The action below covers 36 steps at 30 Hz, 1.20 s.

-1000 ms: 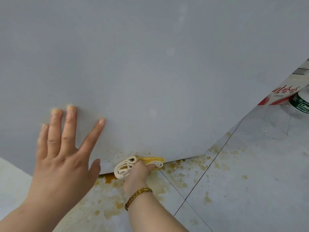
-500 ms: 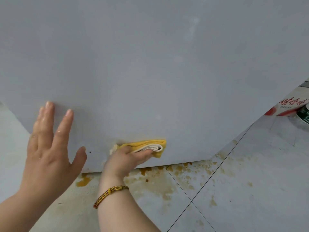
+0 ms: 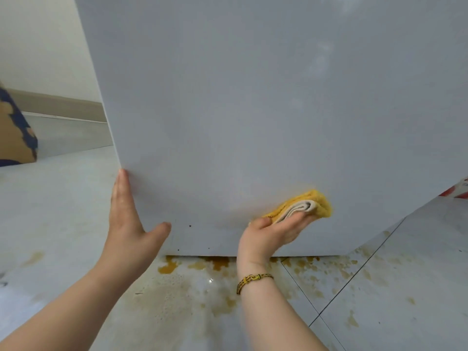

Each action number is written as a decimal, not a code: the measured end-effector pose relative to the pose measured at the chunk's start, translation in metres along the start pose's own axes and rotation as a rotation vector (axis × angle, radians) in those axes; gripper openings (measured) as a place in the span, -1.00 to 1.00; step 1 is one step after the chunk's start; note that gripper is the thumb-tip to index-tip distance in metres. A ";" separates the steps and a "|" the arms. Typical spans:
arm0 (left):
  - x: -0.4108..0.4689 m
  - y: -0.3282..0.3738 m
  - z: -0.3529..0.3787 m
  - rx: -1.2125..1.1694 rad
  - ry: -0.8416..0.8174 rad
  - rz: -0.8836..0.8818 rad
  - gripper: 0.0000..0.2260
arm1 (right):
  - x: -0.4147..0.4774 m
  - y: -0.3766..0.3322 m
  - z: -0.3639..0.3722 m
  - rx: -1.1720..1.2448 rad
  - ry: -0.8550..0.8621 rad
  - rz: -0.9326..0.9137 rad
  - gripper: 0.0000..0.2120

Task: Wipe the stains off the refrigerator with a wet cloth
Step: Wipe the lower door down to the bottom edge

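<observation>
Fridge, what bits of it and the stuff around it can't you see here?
Head view:
Fridge top: cut off by the picture's top edge.
Fridge spot under the cloth: hidden by cloth and right hand.
Red-and-white packet: cut off by the right edge, print unreadable.
Cardboard box: cut off by the left edge.

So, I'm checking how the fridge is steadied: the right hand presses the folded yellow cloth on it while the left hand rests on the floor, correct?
Not quite. The head view shows the left hand flat against the refrigerator near its left edge, not on the floor. The right hand does press the folded yellow cloth on it.
</observation>
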State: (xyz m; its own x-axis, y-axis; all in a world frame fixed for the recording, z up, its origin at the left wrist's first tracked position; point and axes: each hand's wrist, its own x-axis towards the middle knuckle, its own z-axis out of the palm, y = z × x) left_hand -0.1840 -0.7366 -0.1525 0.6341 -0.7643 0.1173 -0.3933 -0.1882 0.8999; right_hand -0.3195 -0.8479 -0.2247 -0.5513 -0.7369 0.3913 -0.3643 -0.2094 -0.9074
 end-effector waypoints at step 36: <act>0.003 -0.009 -0.007 -0.010 -0.124 0.069 -0.09 | -0.043 0.040 -0.001 -1.209 -1.238 -2.046 -0.45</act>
State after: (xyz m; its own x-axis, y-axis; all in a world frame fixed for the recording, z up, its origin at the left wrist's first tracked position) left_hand -0.1740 -0.7335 -0.1572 0.5180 -0.8459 0.1270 -0.4263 -0.1266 0.8957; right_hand -0.3110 -0.8234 -0.2774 0.9056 -0.1880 -0.3802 0.1240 -0.7399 0.6612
